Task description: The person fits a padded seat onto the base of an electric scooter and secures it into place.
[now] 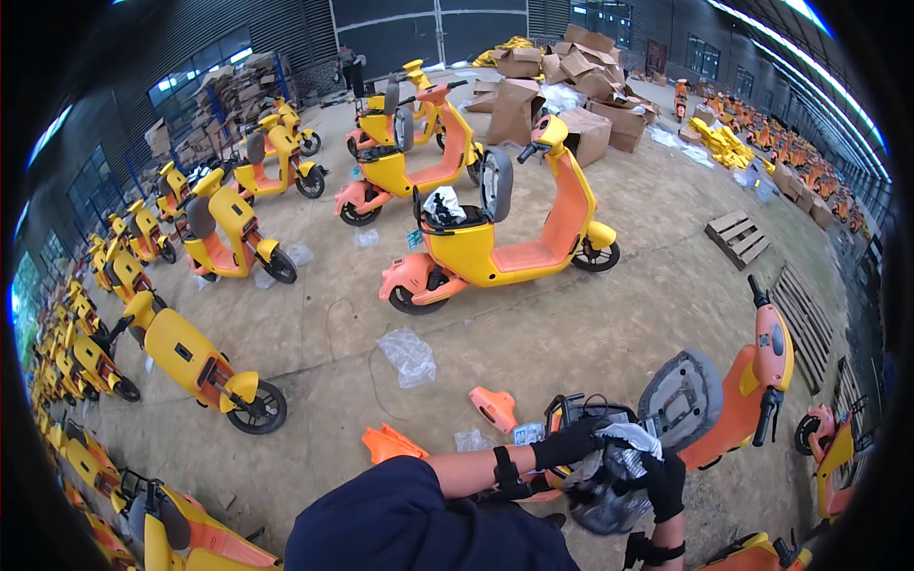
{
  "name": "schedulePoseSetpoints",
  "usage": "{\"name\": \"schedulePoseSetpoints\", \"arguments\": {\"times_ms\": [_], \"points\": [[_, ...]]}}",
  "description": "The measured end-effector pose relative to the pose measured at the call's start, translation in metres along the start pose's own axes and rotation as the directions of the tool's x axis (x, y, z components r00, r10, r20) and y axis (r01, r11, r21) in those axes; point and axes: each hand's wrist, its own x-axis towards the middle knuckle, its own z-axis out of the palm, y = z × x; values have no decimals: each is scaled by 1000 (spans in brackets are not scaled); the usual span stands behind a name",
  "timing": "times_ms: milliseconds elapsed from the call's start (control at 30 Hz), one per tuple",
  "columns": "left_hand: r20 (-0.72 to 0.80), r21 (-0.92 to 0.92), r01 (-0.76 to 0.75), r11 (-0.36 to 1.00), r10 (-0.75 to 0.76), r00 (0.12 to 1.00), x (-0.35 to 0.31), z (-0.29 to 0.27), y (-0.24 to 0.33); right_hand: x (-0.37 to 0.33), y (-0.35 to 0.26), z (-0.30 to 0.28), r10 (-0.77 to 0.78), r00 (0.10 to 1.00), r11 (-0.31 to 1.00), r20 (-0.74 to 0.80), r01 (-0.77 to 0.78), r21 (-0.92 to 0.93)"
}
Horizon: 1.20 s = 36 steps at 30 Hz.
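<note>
My left hand point(569, 443) and my right hand point(664, 485), both in black gloves, are closed on a crumpled translucent plastic bag point(609, 497). The bag seems to hold something dark that I cannot make out; a pale, shiny part point(632, 438) of the wrapping bunches up between the hands. Just beyond is the open rear compartment point(595, 411) of an orange scooter point(731, 400). Its grey seat point(682, 398) is tipped up, showing the underside. Between my forearm and the scooter, its rear end is partly hidden.
Two loose orange panels, one point(392, 443) left and one point(493, 409) nearer the scooter, lie on the concrete beside a clear plastic bag point(407, 357). A yellow-orange scooter point(505, 249) stands ahead with its seat raised. Wooden pallets point(737, 238) lie right; cardboard boxes point(590, 90) are piled behind.
</note>
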Motion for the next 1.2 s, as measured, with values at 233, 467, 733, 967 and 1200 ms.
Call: {"name": "schedulePoseSetpoints", "arguments": {"times_ms": [233,467,733,967,1200], "points": [[-54,224,-306,925,325,944,0,20,-61,-17,12,14,190,980,947,51,-197,254],[311,-21,-482,876,464,830,17,-18,-70,-40,22,-16,-220,945,938,243,273,-212],[510,-203,-35,979,136,849,-47,-24,-21,-45,81,-36,11,925,997,379,-39,66],[694,-142,215,966,-58,718,-3,-42,-14,-56,51,-33,224,974,741,-19,-158,652],[345,-621,75,780,187,920,15,-57,-1,-36,46,-47,-107,966,967,-237,156,200]]}}
